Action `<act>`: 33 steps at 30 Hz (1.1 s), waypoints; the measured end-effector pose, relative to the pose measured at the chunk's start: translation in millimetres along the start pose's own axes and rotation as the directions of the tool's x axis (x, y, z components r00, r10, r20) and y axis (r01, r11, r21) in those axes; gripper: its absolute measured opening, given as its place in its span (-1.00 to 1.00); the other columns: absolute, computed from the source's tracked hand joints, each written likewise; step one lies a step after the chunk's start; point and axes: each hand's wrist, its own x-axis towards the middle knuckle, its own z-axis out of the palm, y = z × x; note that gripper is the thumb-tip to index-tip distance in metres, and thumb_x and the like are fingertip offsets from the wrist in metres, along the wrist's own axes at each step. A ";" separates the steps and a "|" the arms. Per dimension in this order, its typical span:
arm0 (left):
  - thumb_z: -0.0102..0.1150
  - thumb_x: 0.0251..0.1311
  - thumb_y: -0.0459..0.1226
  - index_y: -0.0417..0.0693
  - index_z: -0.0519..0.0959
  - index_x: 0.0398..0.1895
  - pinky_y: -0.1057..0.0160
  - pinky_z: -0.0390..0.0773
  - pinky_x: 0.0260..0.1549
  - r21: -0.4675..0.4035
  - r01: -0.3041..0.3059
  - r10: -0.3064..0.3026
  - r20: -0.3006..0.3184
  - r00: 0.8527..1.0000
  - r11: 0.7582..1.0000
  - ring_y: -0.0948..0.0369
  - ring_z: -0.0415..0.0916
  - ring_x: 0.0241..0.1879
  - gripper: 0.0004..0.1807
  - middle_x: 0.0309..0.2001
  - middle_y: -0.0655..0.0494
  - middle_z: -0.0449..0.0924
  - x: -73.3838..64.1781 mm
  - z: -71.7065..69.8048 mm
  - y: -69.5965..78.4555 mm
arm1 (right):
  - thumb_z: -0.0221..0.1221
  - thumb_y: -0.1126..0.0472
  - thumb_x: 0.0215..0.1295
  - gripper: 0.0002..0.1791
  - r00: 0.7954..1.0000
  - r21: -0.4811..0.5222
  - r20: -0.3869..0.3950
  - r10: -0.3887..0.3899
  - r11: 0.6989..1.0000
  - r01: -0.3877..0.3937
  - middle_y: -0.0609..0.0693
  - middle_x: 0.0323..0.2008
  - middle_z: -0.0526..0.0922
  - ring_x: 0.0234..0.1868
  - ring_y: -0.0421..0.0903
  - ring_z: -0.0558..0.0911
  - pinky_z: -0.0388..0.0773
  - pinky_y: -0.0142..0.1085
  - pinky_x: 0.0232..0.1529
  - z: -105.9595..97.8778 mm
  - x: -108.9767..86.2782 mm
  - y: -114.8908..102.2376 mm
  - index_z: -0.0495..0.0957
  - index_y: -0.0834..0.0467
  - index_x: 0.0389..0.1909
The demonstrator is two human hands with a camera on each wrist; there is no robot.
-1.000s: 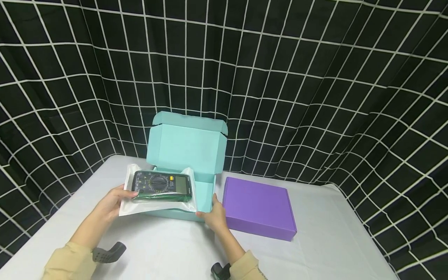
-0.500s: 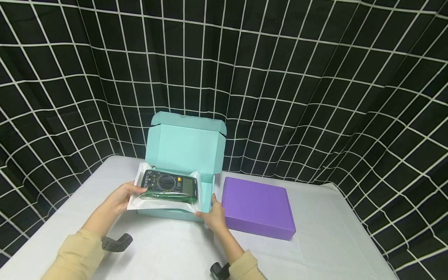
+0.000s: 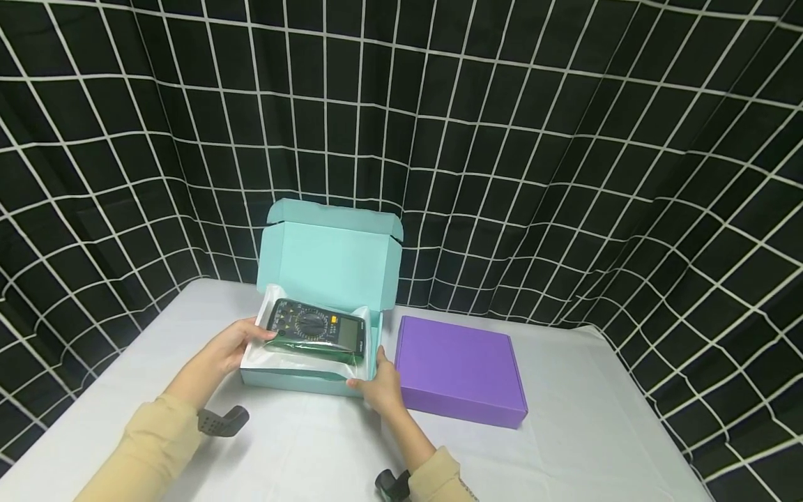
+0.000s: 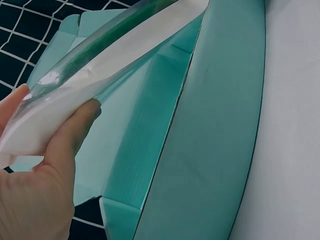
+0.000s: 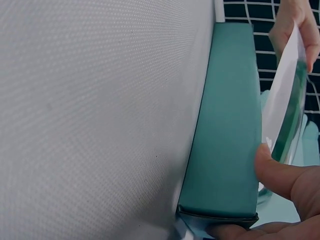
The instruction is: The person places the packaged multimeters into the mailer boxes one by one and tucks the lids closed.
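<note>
A black and green multimeter (image 3: pixel 323 326) lies in a clear-fronted white plastic pouch (image 3: pixel 282 358), over a teal box (image 3: pixel 332 265) whose lid stands open at the back. My left hand (image 3: pixel 235 341) pinches the pouch's left end, thumb on top; in the left wrist view, the fingers (image 4: pixel 82 122) show beneath it. There, a gap separates the pouch's near part from the box floor. At the box's front right corner, my right hand (image 3: pixel 384 388) grips the wall. In the right wrist view, its thumb (image 5: pixel 272 167) lies at the top edge, close to the pouch.
To the right of the teal box sits a closed purple box (image 3: pixel 461 369). Both stand on a white-covered table (image 3: pixel 596 418). A black curtain with white grid lines (image 3: pixel 502 174) encloses the back and sides.
My left hand has carried the pouch with the multimeter rightward, so that it now lies more squarely over the teal box. The right hand has kept its grip at the corner.
</note>
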 end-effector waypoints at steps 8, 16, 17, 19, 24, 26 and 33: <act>-0.16 0.02 -0.58 -0.34 -0.34 0.28 0.06 0.49 -0.14 0.008 0.016 -0.016 0.041 0.999 1.000 0.10 0.52 -0.25 -0.19 -0.25 -0.04 0.45 10.6 1.0 -3.1 | 0.36 0.29 -0.23 -0.06 1.000 0.006 -0.006 0.017 1.000 -0.017 0.32 0.19 0.20 0.20 0.18 0.19 0.17 -0.04 0.17 1.4 0.9 -0.8 0.09 0.48 0.20; -0.21 0.04 -0.59 -0.37 -0.19 0.20 0.05 0.49 -0.16 -0.014 0.028 -0.027 0.068 0.997 1.000 0.08 0.53 -0.26 -0.36 -0.26 -0.08 0.46 14.2 0.6 -3.1 | 0.36 0.28 -0.23 -0.04 0.999 0.002 -0.006 0.035 0.999 -0.035 0.32 0.19 0.20 0.21 0.19 0.18 0.16 -0.04 0.17 1.6 0.8 -0.4 0.07 0.47 0.21; -0.22 0.04 -0.59 -0.38 -0.20 0.21 0.06 0.50 -0.16 -0.009 0.029 -0.028 0.065 0.998 1.000 0.09 0.53 -0.26 -0.35 -0.26 -0.07 0.46 15.0 0.5 -3.3 | 0.36 0.28 -0.24 -0.04 0.999 0.001 -0.006 0.034 0.999 -0.034 0.32 0.19 0.20 0.21 0.18 0.18 0.16 -0.04 0.17 1.4 0.7 -0.5 0.07 0.47 0.21; -0.20 0.05 -0.58 -0.37 -0.27 0.25 0.08 0.50 -0.16 0.001 0.030 -0.030 0.052 0.998 1.000 0.11 0.52 -0.27 -0.29 -0.25 -0.06 0.44 16.3 -0.5 -4.0 | 0.36 0.28 -0.24 -0.03 1.000 -0.002 -0.006 0.029 1.000 -0.029 0.32 0.18 0.20 0.20 0.19 0.19 0.17 -0.04 0.17 1.5 0.6 -0.3 0.07 0.47 0.21; -0.19 0.03 -0.58 -0.35 -0.39 0.28 0.09 0.49 -0.13 0.014 0.038 -0.038 0.019 0.999 0.999 0.14 0.52 -0.28 -0.19 -0.24 -0.05 0.40 18.9 -3.0 -5.0 | 0.36 0.27 -0.24 -0.03 1.000 -0.003 -0.004 0.017 1.000 -0.017 0.33 0.18 0.21 0.20 0.19 0.20 0.18 -0.04 0.16 2.5 0.1 -0.2 0.07 0.47 0.21; -0.20 0.03 -0.58 -0.35 -0.39 0.28 0.10 0.49 -0.13 0.019 0.045 -0.046 0.010 0.999 0.999 0.14 0.52 -0.29 -0.19 -0.24 -0.06 0.39 20.2 -3.0 -5.2 | 0.36 0.27 -0.24 -0.03 1.000 0.000 0.001 0.021 1.000 -0.021 0.33 0.18 0.20 0.20 0.19 0.19 0.18 -0.04 0.17 2.8 0.1 -0.3 0.06 0.47 0.21; -0.17 0.04 -0.56 -0.38 -0.38 0.28 0.14 0.49 -0.12 0.099 0.086 -0.083 -0.025 0.996 0.991 0.15 0.48 -0.28 -0.19 -0.18 -0.11 0.31 26.8 0.0 -6.2 | 0.36 0.29 -0.23 -0.03 0.999 -0.003 0.002 0.037 0.999 -0.037 0.33 0.19 0.18 0.21 0.20 0.17 0.16 -0.03 0.17 3.0 1.2 0.3 0.05 0.46 0.22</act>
